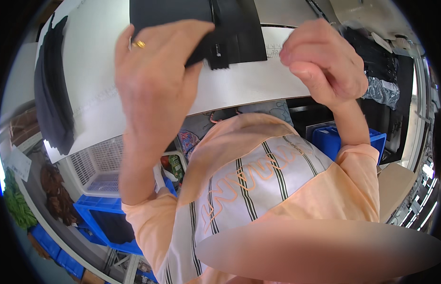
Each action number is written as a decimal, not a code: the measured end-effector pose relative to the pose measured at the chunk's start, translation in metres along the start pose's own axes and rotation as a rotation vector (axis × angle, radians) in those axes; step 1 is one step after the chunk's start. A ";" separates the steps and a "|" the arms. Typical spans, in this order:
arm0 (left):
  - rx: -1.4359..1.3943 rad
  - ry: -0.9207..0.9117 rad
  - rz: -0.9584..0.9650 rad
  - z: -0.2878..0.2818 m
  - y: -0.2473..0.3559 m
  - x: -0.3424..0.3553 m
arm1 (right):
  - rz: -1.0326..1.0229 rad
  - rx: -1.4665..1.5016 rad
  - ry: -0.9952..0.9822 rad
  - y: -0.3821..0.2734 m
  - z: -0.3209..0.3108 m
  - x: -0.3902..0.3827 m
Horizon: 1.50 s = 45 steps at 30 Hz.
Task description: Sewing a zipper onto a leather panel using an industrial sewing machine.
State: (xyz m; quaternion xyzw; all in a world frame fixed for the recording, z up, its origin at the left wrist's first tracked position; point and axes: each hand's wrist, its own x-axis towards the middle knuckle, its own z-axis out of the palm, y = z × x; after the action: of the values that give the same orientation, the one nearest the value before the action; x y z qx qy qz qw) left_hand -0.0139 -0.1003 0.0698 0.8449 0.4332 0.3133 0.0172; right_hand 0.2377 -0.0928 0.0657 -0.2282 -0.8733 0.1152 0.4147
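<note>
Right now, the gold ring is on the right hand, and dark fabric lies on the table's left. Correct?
No: the head view shows the gold ring on the left hand, not the right hand. Dark fabric does lie on the left of the white table.

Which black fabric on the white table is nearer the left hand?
The wide black fabric panel partly hidden behind the left hand; the narrow black fabric stack lies further left.

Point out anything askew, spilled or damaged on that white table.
The narrow black strip just right of the left hand looks odd: its ragged-looking end juts past the straight lower edge of the black panel. Nothing looks spilled.
</note>
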 end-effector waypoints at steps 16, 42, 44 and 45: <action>-0.418 0.068 -0.103 -0.017 0.016 0.043 | -0.118 -0.391 -0.278 0.014 0.080 0.016; -0.407 0.132 0.039 -0.007 -0.001 0.043 | -0.114 -0.388 -0.064 0.009 0.077 -0.021; -0.394 0.117 0.042 -0.010 0.000 0.044 | -0.117 -0.380 -0.071 0.009 0.076 -0.021; -0.380 0.103 0.045 -0.013 0.001 0.045 | -0.115 -0.381 -0.069 0.009 0.076 -0.022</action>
State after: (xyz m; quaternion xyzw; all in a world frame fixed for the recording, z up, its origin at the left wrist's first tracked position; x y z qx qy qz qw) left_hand -0.0009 -0.0703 0.1040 0.8188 0.3475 0.4326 0.1473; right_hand 0.1931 -0.0963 -0.0005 -0.2480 -0.9047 -0.0682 0.3396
